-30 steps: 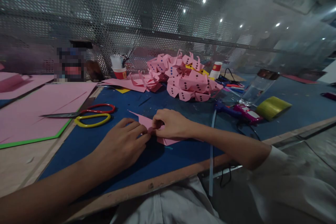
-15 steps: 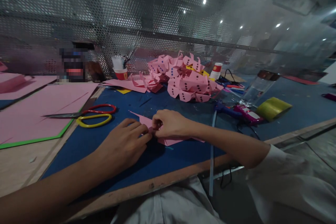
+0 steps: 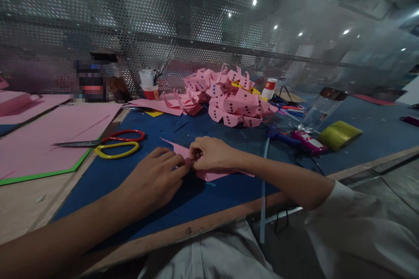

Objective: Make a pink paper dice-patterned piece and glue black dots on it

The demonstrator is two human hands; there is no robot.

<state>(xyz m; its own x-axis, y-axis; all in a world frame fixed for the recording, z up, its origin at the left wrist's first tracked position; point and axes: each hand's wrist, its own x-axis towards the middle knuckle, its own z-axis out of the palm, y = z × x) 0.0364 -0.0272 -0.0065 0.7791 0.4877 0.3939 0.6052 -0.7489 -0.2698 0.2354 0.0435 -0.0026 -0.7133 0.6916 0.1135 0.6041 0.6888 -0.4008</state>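
A cut piece of pink paper [image 3: 212, 175] lies on the blue table surface, partly covered by both hands. My left hand [image 3: 157, 172] rests over its left part, fingers bent and their tips pressed at the paper. From the other side, my right hand [image 3: 212, 153] pinches the paper near its middle, with thumb and forefinger curled together. The fingertips of both hands nearly meet there, so the exact spot they grip is hidden. A narrow pointed strip of the paper sticks out to the upper left, beyond the fingers.
Scissors [image 3: 119, 143] with red and yellow handles lie left, partly on pink sheets [image 3: 59, 139]. Folded pink paper pieces [image 3: 238, 107] are heaped behind the hands. A glue gun [image 3: 304, 140] with a pale glue stick, yellow tape roll [image 3: 340, 135] and clear bottle [image 3: 322, 109] sit right.
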